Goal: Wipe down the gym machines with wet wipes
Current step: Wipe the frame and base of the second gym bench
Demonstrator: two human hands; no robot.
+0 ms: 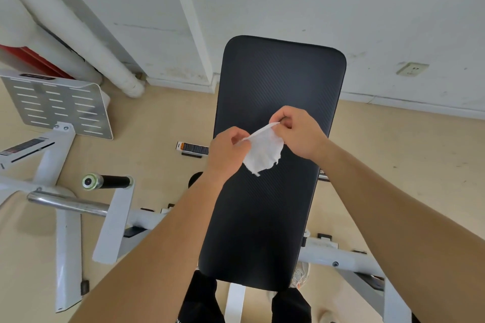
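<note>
Head view: I pinch a crumpled white wet wipe (263, 152) by its top edge between my left hand (228, 151) and right hand (301, 131), above the black ribbed bench pad (275, 81).

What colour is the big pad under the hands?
Black, with faint diagonal ribbing, on the bench pad; the head view shows it.

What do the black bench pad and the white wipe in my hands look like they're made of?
Bench pad: probably vinyl or synthetic leather, matte black, with fine diagonal ribbing. Wet wipe: thin nonwoven fabric, seemingly; it hangs limp and crumpled, ragged-edged.
</note>
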